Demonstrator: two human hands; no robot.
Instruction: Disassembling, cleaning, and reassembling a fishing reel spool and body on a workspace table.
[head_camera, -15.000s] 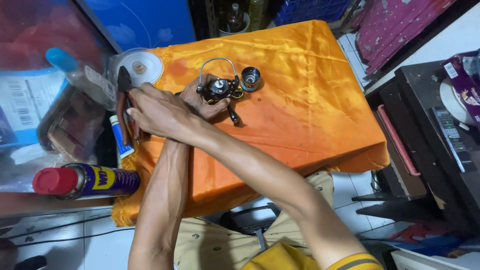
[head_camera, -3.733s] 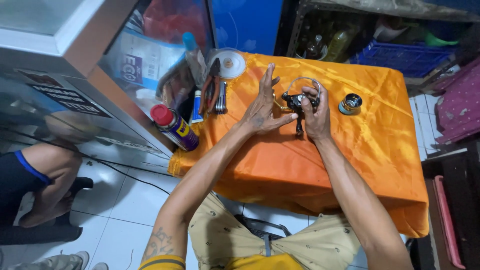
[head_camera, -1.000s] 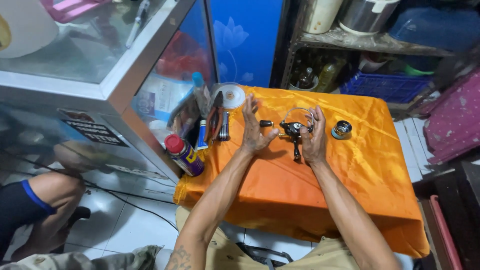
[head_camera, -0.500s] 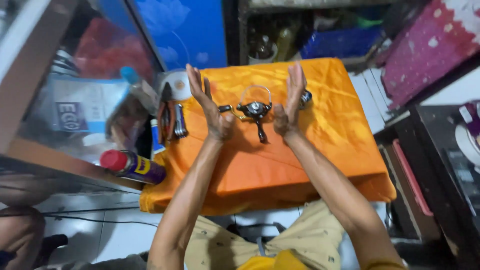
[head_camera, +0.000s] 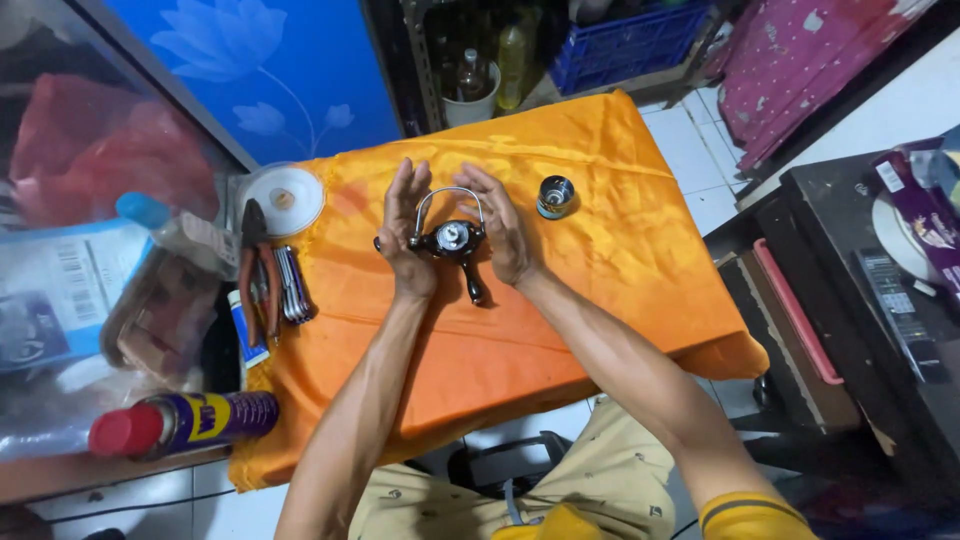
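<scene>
A black fishing reel (head_camera: 452, 243) with a wire bail arm lies on the orange cloth (head_camera: 600, 280). My left hand (head_camera: 403, 230) stands flat and open on its left side, palm facing in. On the reel's right, my right hand (head_camera: 500, 225) mirrors it, fingers straight. Neither hand clearly grips the reel; both sit close against it. A small black spool (head_camera: 555, 196) stands on the cloth to the right of my right hand.
Red-handled pliers (head_camera: 256, 270), a folding key set (head_camera: 291, 284) and a small tube (head_camera: 243, 328) lie at the cloth's left edge, with a white round lid (head_camera: 285, 197) behind them. A red-capped spray can (head_camera: 180, 422) lies lower left. A dark cabinet (head_camera: 880, 330) stands right.
The view shifted slightly. My hands drew in closer around the reel, from spread wide apart to cupped beside it. The reel stays on the cloth.
</scene>
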